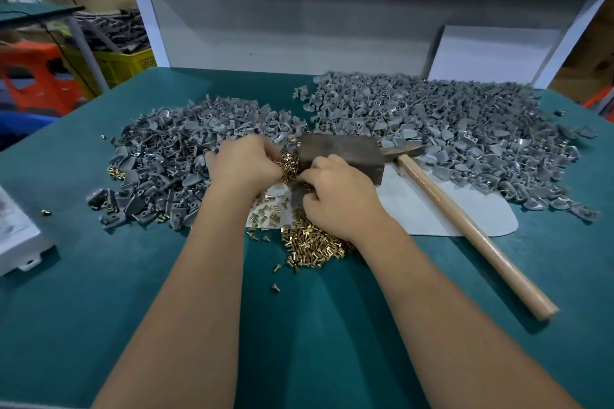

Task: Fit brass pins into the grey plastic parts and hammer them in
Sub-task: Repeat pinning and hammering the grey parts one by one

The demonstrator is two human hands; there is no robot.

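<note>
Both hands — left hand [244, 163], right hand [335, 196] — seemingly pinching brass pins [309, 242].

A teal-covered table [99, 292] carries 2 heaps of grey plastic parts [448, 129], loose brass pins [309, 242] and a hammer [465, 222]

bench [99, 292]: teal matt mat | brass pins [312, 244]: shiny yellow metal | grey plastic parts [448, 116]: dull moulded plastic | hammer [465, 219]: pale smooth wood handle (head dark, worn metal)

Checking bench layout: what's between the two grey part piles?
In the head view, a strip of bare green table separates the left pile from the right pile at the back; nearer, the metal block sits between them.
</note>
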